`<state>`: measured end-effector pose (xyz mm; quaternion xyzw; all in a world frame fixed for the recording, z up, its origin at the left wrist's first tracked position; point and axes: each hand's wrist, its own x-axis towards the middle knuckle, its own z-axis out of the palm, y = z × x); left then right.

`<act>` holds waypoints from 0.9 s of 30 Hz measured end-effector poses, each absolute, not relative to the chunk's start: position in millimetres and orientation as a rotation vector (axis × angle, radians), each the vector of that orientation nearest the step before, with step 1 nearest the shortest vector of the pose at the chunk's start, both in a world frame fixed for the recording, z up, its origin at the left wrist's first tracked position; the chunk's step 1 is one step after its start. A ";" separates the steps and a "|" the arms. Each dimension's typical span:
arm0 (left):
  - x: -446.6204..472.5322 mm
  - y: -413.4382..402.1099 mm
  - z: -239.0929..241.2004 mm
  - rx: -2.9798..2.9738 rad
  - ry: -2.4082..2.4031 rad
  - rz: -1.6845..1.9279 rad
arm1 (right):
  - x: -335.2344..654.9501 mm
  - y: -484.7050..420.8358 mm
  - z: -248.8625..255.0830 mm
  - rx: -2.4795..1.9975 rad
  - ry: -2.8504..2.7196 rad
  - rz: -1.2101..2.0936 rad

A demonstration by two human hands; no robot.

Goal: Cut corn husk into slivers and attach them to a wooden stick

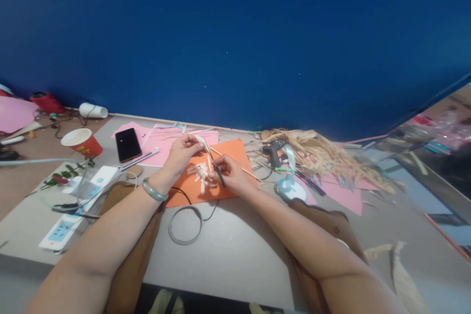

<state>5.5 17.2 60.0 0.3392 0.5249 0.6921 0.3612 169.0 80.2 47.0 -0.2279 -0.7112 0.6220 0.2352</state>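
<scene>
My left hand [184, 153] pinches a pale, whitish strip [200, 141] between thumb and fingers above an orange sheet [239, 149]. Close beside it, my right hand [230, 176] is closed on a slim dark tool that looks like scissors [217, 169], its narrow end pointing up toward the strip. Whether the blades touch the strip is too small to make out. Below both hands, a loose heap of short pale strips [202, 174] lies on the orange sheet. A thin light stick [252, 174] sticks out to the right behind my right hand.
On the left are a phone [128, 145], a paper cup [83, 142], a white power strip [59, 230] with cables and a red flower [59, 179]. To the right lie a glue gun [274, 152], a ribbon roll [291, 190] and dry tan raffia-like strands [316, 152]. A blue wall [235, 49] stands behind.
</scene>
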 end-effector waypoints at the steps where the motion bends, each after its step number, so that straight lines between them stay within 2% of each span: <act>1: 5.9 17.1 60.4 0.868 1.339 1.782 | 169.0 80.2 47.0 -0.626 -1.954 1.697; 27: 6.3 15.3 69.0 0.767 1.338 1.749 | 167.3 78.2 41.6 -0.628 -1.828 1.769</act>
